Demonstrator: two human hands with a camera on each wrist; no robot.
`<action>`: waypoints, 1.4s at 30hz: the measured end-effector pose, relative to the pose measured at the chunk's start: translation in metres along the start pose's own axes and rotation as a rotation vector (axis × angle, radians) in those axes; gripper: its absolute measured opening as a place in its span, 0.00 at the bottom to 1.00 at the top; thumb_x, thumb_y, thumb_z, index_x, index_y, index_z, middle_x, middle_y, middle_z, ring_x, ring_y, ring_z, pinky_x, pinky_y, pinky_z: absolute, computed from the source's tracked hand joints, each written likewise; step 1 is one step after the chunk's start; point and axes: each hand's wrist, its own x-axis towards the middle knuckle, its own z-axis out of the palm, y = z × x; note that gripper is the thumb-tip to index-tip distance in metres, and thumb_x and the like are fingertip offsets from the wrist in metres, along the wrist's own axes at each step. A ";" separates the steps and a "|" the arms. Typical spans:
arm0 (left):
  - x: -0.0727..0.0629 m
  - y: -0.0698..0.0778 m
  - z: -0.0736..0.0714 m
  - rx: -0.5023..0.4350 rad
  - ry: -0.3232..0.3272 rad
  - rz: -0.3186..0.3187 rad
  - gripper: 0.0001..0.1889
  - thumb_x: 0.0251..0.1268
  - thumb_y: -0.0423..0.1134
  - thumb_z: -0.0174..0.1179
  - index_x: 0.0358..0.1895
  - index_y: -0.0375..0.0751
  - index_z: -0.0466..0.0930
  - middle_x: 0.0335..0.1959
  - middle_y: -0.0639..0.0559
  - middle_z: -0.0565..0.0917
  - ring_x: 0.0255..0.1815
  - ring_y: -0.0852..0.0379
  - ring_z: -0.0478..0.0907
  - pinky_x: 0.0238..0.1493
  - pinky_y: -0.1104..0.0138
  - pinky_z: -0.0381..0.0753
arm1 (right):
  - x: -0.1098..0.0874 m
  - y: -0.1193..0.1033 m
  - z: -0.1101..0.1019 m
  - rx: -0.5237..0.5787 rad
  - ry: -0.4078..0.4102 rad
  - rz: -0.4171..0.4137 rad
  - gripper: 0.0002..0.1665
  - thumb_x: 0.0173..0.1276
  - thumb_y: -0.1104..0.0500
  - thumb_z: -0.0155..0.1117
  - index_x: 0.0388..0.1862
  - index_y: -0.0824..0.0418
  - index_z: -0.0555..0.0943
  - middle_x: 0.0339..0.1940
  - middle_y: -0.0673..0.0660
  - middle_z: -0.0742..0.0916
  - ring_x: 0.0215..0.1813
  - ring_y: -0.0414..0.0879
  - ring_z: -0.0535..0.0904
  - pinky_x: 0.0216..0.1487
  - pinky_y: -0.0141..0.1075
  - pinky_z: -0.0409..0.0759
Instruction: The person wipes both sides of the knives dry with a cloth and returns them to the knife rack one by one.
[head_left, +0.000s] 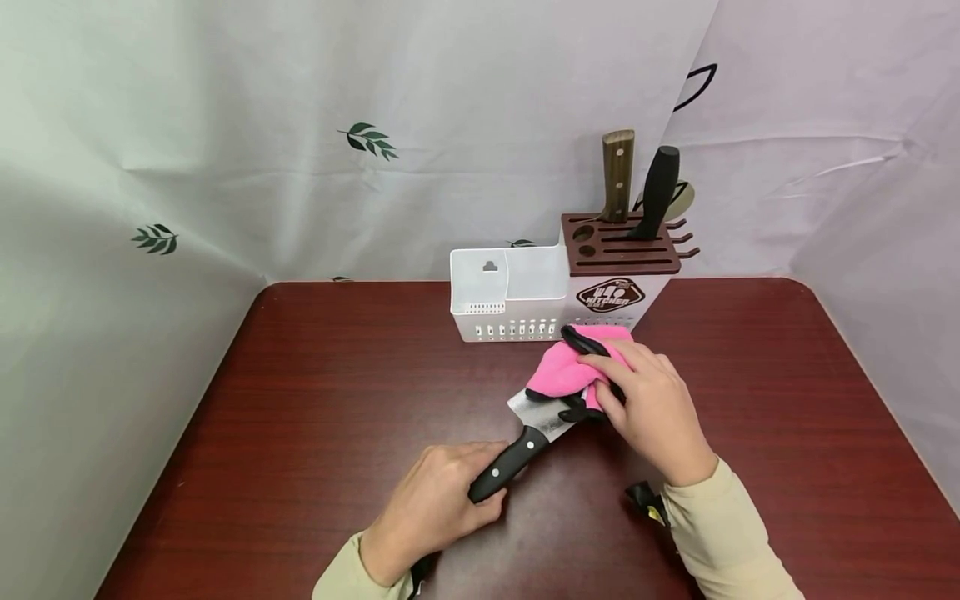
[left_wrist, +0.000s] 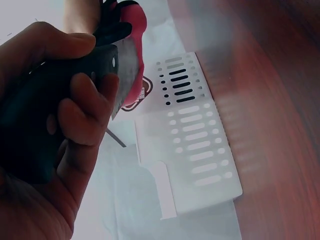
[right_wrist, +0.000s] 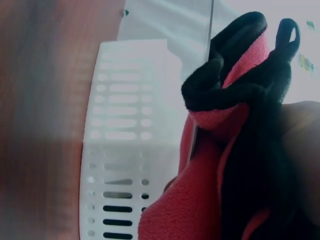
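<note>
A cleaver (head_left: 540, 414) with a broad metal blade and a black riveted handle is held above the table, tilted up to the right. My left hand (head_left: 442, 496) grips its handle (left_wrist: 55, 100), fingers curled round it. With my right hand (head_left: 656, 404) I pinch a pink cloth (head_left: 564, 371) with black edging, which is folded over the blade. Most of the blade is hidden by the cloth. In the right wrist view the cloth (right_wrist: 195, 190) wraps both sides of the thin blade edge.
Behind the hands stands a white knife holder (head_left: 517, 329) with a brown slotted top (head_left: 622, 262). A wooden-handled knife (head_left: 618, 171) and a black-handled knife (head_left: 660, 187) stand in it. A small black object (head_left: 643, 497) is by the right forearm. Curtains hang behind the red-brown table (head_left: 322, 400).
</note>
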 end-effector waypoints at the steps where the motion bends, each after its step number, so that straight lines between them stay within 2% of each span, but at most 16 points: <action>1: 0.000 0.000 0.000 -0.002 0.002 0.001 0.24 0.44 0.34 0.73 0.50 0.40 0.86 0.43 0.57 0.89 0.42 0.65 0.86 0.41 0.69 0.83 | 0.000 0.001 -0.001 -0.002 0.003 0.008 0.19 0.57 0.68 0.66 0.49 0.58 0.88 0.48 0.62 0.86 0.50 0.60 0.80 0.43 0.51 0.73; 7: -0.001 -0.002 -0.001 -0.003 0.011 0.002 0.23 0.42 0.34 0.73 0.49 0.42 0.86 0.41 0.60 0.88 0.39 0.66 0.85 0.39 0.70 0.83 | 0.000 0.004 -0.004 -0.004 -0.002 0.025 0.19 0.57 0.68 0.64 0.47 0.58 0.88 0.47 0.61 0.85 0.49 0.59 0.79 0.41 0.51 0.72; 12: 0.000 -0.003 -0.003 -0.005 0.023 -0.009 0.21 0.43 0.34 0.74 0.46 0.43 0.86 0.40 0.60 0.88 0.38 0.66 0.85 0.38 0.69 0.83 | 0.000 0.006 -0.006 -0.018 -0.014 0.008 0.17 0.56 0.69 0.64 0.45 0.61 0.88 0.42 0.60 0.86 0.46 0.57 0.79 0.42 0.50 0.72; 23: 0.000 -0.007 -0.008 0.000 0.049 -0.025 0.20 0.43 0.34 0.73 0.46 0.44 0.87 0.40 0.59 0.88 0.38 0.65 0.85 0.37 0.68 0.83 | 0.000 0.002 -0.008 0.018 -0.054 -0.101 0.12 0.54 0.68 0.61 0.36 0.59 0.85 0.42 0.54 0.86 0.46 0.52 0.81 0.43 0.47 0.73; 32: -0.001 -0.009 -0.009 0.005 0.059 -0.048 0.21 0.44 0.34 0.74 0.47 0.43 0.87 0.41 0.58 0.89 0.39 0.64 0.86 0.39 0.68 0.83 | 0.000 -0.005 -0.005 0.093 -0.091 -0.189 0.12 0.54 0.66 0.61 0.36 0.57 0.86 0.40 0.53 0.86 0.47 0.50 0.82 0.47 0.41 0.70; 38: -0.001 -0.009 -0.008 0.004 0.056 -0.061 0.22 0.44 0.34 0.75 0.48 0.42 0.87 0.42 0.57 0.89 0.40 0.63 0.86 0.41 0.67 0.83 | 0.001 -0.013 -0.005 0.143 -0.133 -0.215 0.12 0.57 0.63 0.59 0.38 0.56 0.86 0.42 0.51 0.86 0.47 0.49 0.81 0.47 0.41 0.71; 42: 0.000 -0.008 -0.006 0.027 0.047 -0.054 0.21 0.45 0.35 0.74 0.48 0.42 0.86 0.41 0.57 0.89 0.40 0.64 0.85 0.40 0.67 0.83 | 0.001 -0.017 -0.002 0.188 -0.123 -0.255 0.13 0.58 0.63 0.57 0.39 0.56 0.86 0.43 0.51 0.86 0.48 0.48 0.81 0.46 0.41 0.72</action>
